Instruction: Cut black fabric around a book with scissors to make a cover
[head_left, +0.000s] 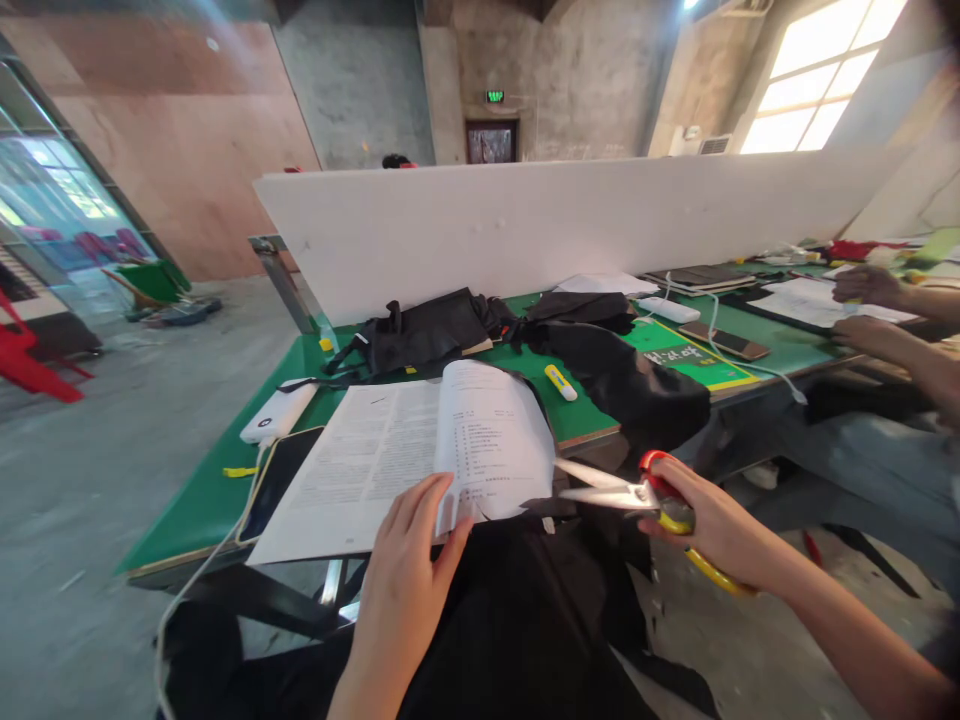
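An open book (367,455) with printed pages lies at the table's front edge, its right-hand page curling up. My left hand (412,560) grips the lower edge of that page between thumb and fingers. My right hand (727,535) is closed round the handles of a pair of scissors (611,490) with red and yellow grips. The blades stand apart and point left at the book's right edge. A thin black piece (544,506) sticks out there beside the lower blade; whether they touch, I cannot tell. Black material (510,620) covers my lap.
A white power bank (279,412) with a cable lies left of the book, near a dark phone (281,480). Behind are a glue stick (561,382), black sheets (435,330) and a green book (697,360). A white partition (525,220) stands behind; a co-worker's hands (874,300) are at right.
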